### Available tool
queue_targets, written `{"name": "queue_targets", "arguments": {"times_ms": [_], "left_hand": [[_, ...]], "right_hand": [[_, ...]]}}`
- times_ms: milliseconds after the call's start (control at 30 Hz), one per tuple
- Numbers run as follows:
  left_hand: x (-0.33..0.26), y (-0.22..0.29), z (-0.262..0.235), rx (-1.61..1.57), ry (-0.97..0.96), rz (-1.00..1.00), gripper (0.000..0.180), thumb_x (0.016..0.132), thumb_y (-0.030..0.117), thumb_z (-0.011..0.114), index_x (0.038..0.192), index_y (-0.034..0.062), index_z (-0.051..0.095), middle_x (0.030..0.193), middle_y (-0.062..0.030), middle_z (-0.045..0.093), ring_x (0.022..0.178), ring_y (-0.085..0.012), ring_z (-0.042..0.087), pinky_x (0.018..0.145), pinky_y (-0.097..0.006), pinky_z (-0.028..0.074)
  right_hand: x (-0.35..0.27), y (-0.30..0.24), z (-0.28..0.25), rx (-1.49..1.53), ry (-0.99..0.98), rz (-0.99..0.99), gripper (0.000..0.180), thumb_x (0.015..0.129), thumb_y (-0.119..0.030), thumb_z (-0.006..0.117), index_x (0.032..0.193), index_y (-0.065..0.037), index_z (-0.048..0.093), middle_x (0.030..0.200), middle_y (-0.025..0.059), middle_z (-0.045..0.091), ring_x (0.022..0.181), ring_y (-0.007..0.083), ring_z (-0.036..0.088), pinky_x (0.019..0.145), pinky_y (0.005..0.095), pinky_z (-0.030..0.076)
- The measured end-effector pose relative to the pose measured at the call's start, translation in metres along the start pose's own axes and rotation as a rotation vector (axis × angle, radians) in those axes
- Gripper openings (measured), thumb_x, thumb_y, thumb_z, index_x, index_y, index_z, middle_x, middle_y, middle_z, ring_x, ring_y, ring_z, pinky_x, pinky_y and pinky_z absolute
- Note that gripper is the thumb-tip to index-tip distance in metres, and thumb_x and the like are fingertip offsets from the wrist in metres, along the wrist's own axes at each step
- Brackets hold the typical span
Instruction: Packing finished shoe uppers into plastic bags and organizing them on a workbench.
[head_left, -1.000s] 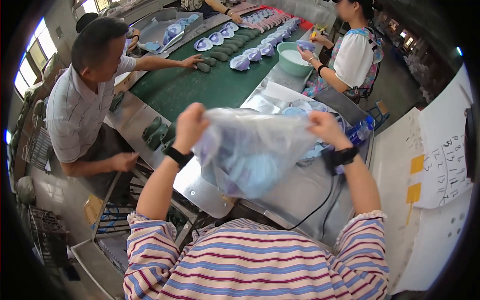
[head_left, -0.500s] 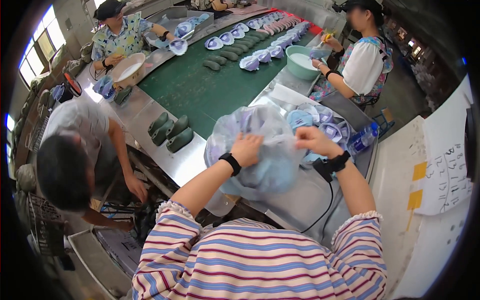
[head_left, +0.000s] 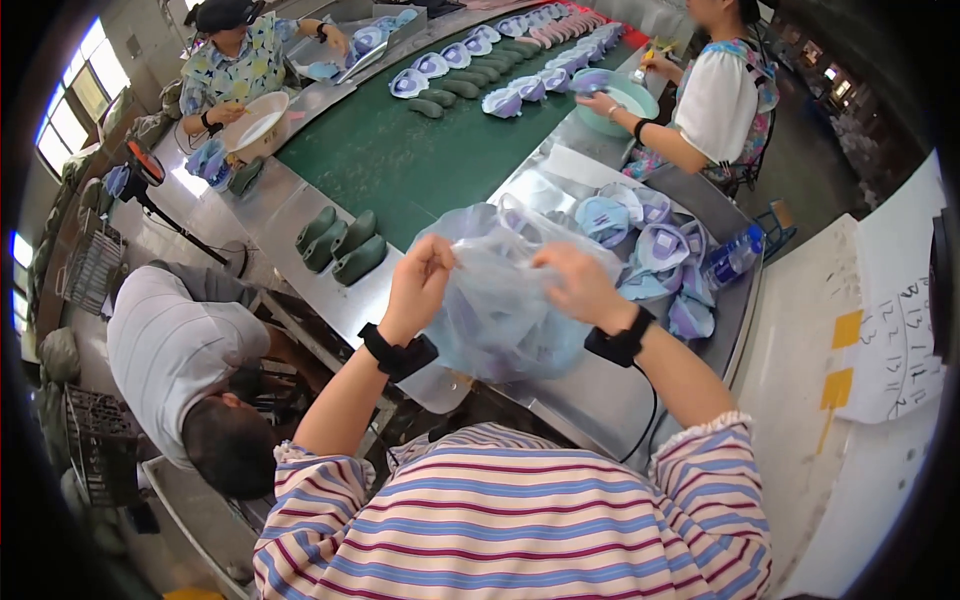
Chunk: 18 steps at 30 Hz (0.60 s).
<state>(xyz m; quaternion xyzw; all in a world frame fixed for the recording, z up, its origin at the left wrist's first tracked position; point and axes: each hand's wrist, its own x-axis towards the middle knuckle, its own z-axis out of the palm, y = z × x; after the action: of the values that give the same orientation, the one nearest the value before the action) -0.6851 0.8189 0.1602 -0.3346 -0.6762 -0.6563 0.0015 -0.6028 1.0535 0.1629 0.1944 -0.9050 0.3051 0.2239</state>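
A clear plastic bag [head_left: 505,325] with pale blue and lilac pieces inside stands at the near end of the work surface, in front of me. My left hand [head_left: 422,285] pinches the bag's upper edge on its left side, fingers closed. On the other side, my right hand [head_left: 582,285] is closed on the gathered film. Between them the bag's mouth bunches up, and the film blurs the contents. Just right of the bag lies a loose heap of blue and lilac shoe uppers [head_left: 665,245], touched by neither hand.
Dark green shoe lasts [head_left: 340,245] sit left of the bag. The green belt [head_left: 370,160] carries rows of uppers and lasts. A water bottle [head_left: 735,258] lies right. Two seated workers have basins [head_left: 262,125] [head_left: 618,100]; another person [head_left: 190,350] bends low at left.
My left hand has moved off the bag's side to its upper edge, and my right hand has come inward and left. The person at left has bent lower.
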Motion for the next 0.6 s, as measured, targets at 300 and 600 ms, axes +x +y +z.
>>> {"name": "queue_targets", "arguments": {"times_ms": [300,600], "left_hand": [[-0.010,0.031,-0.064,0.730,0.616,0.156,0.033,0.064,-0.005,0.053,0.096,0.0026,0.054,0.099,-0.0129,0.048,0.098,-0.0279,0.045,0.087,-0.036,0.034],[-0.116,-0.011,0.003,0.965,-1.157,-0.143,0.031,0.086,0.039,0.045,0.083,0.0109,0.059,0.063,-0.0125,0.059,0.061,-0.0325,0.059,0.057,-0.045,0.046]], "right_hand": [[-0.068,0.003,0.021,-0.278,-0.686,0.098,0.004,0.070,-0.016,0.055,0.070,-0.012,0.057,0.061,0.0094,0.058,0.064,0.0291,0.059,0.061,0.0425,0.043],[-0.067,-0.028,-0.004,0.021,-1.261,0.225,0.024,0.076,-0.022,0.046,0.087,-0.008,0.063,0.080,0.0166,0.062,0.078,0.0285,0.060,0.072,0.0381,0.046]]}}
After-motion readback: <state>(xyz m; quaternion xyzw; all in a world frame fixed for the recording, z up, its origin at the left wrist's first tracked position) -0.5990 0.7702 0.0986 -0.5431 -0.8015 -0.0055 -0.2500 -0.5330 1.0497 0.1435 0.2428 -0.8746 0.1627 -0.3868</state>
